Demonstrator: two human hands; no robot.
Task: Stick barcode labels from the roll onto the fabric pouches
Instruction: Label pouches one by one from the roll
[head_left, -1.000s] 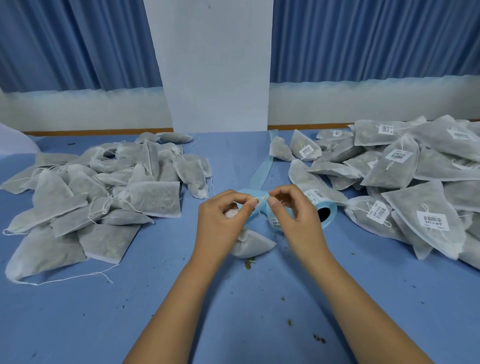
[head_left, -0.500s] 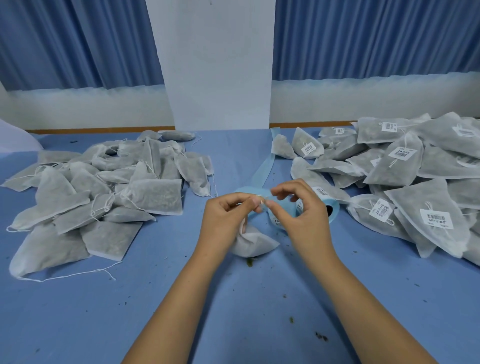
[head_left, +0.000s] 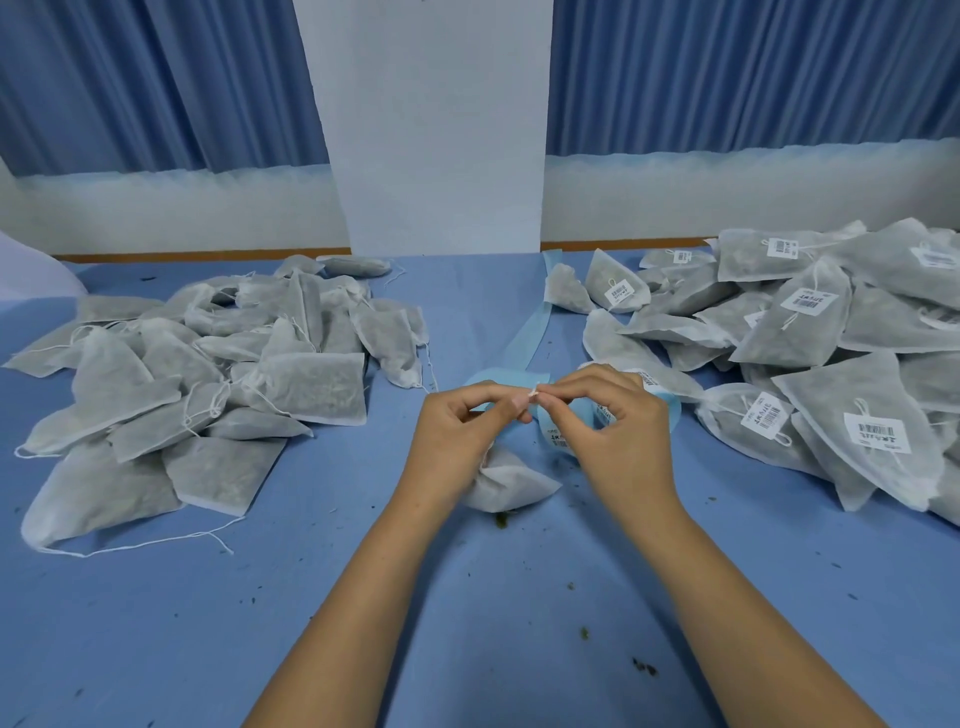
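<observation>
We look down on a blue table (head_left: 156, 623) flecked with dark crumbs. On its left lies a heap of unlabelled pouches (head_left: 208, 374); on its right, well apart, a heap of labelled pouches (head_left: 831, 353), each with a white barcode sticker. Between them a pale blue backing strip (head_left: 530, 332) runs from the far edge to the label roll (head_left: 670, 410), which sits just behind the right hand (head_left: 618, 436). One pouch (head_left: 511, 486) lies on the table, partly under the left hand (head_left: 457, 436). Both hands meet at their thumbs and forefingers, together pinching a small white piece (head_left: 534, 396); it is too small for us to tell whether it is a label.
</observation>
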